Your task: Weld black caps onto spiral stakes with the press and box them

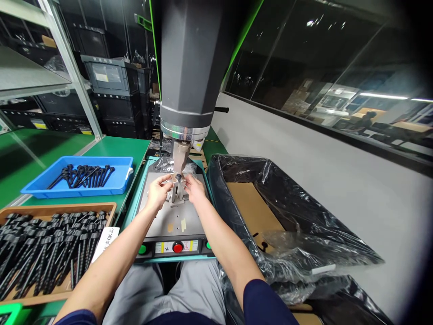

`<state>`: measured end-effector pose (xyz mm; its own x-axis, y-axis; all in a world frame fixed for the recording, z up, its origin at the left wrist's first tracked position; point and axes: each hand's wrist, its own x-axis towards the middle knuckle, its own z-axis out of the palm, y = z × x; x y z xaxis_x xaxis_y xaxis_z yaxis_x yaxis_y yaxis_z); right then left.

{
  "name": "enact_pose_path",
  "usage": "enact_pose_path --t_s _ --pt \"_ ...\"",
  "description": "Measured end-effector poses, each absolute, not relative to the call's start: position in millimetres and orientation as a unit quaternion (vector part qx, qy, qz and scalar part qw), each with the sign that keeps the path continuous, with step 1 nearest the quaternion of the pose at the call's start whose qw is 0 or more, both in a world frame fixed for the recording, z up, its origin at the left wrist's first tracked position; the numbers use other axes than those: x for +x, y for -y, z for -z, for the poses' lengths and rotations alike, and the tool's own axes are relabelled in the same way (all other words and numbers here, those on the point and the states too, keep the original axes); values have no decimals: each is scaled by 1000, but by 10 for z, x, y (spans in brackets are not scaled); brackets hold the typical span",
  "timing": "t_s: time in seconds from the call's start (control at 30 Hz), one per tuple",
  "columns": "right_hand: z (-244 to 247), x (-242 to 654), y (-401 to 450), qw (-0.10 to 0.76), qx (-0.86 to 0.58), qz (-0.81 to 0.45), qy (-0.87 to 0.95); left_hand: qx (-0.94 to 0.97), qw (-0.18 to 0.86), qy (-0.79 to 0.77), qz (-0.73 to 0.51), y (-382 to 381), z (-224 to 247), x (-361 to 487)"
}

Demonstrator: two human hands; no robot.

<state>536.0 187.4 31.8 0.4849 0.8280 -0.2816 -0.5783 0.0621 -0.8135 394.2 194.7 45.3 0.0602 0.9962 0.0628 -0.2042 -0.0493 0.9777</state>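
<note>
A small black part [178,177] sits at the top of an upright metal fixture [176,193], just under the machine's tapered metal tip [181,155]. My left hand [158,192] is at the left side of the fixture, thumb and fingers curled toward the black part. From the right, my right hand [194,187] reaches to the same spot, its fingertips close together beside the part. Whether either hand grips the part is too small to tell. The fixture stands on a grey metal plate [162,223].
Left are a blue tray [84,192] of black parts and a brown tray [117,206] full of black stems. A box lined with black plastic [287,189] stands right. A red button [177,247] is on the machine's front edge. Stacked crates [108,76] are behind.
</note>
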Motion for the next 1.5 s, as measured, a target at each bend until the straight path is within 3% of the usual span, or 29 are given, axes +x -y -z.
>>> enact_pose_path --t_s 0.8,1.03,1.13,1.2,1.3,1.37,1.5 --pt "-373 5370 -1680 642 -537 -535 114 494 572 -403 -517 -1743 -464 3894" --pt "-221 5353 -1334 616 -548 -553 118 504 505 -457 -530 -1379 -341 3683" --pt "20 5420 -938 636 -577 -462 222 527 413 -493 -556 -1055 -103 3432" --pt "244 5525 -618 632 -630 -292 344 554 316 -524 -564 -837 148 3229" --pt "662 5718 -168 546 -701 -48 457 611 156 -573 -524 -606 624 2939" --pt "964 5824 59 484 -745 -6 458 644 124 -585 -477 -541 947 2786" --pt "1428 5964 325 424 -773 -73 467 665 197 -586 -419 -573 1384 2556"
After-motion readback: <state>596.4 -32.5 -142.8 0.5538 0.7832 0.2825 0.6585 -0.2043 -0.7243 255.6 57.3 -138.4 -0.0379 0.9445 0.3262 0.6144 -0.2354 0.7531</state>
